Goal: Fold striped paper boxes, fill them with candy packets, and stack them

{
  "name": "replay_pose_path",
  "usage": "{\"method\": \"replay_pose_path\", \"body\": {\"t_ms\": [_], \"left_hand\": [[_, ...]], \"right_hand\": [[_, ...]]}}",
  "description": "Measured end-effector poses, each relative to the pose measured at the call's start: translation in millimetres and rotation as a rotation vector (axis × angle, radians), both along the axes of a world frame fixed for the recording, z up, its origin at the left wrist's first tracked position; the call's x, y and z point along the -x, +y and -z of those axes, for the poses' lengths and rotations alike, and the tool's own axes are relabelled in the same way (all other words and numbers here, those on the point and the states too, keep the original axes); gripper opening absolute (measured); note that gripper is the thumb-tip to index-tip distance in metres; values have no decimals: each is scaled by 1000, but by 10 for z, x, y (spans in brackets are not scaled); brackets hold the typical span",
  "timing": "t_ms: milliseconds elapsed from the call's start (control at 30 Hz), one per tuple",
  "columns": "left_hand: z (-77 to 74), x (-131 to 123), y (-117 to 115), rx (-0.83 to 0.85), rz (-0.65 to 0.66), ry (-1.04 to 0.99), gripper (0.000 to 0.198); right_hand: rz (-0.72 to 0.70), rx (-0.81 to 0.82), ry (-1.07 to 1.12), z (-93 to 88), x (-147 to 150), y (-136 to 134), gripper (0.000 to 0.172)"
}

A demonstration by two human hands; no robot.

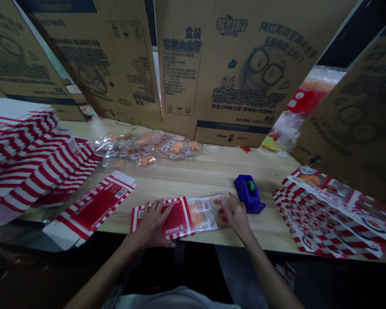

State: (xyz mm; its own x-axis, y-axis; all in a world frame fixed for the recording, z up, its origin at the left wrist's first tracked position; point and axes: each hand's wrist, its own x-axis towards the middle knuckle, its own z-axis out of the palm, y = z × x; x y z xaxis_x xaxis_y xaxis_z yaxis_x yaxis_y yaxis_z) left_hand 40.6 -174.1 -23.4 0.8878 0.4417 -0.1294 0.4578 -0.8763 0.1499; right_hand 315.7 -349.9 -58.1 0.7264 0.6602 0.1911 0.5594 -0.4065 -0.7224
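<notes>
A flat red-and-white striped carton (176,219) lies near the table's front edge. My left hand (152,225) grips across it, fingers over the top and thumb along the near edge. Out of its right end sticks a clear plastic packet (206,212) with orange and reddish candies, partly inside the carton. My right hand (238,216) is closed on the packet's right end; the fingertips are partly hidden. Just beyond that hand stands a blue tape dispenser (249,195) with a green core.
Another striped carton (98,206) lies at left, beside a tall stack of cartons (35,159). Several clear candy packets (144,148) lie behind. Packed-looking striped cartons (331,214) are piled at right. Large cardboard boxes (183,90) wall off the table's back.
</notes>
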Motion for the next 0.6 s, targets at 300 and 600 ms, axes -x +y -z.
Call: {"method": "replay_pose_path", "body": {"t_ms": [300,600], "left_hand": [[69,-114,-102,-16,-25,-81,121],[-273,-85,-336,-70,-416,-382,119]], "right_hand": [[-386,-181,767,-150,913,172,67],[-55,-537,387,-245,1207,160,41]]}}
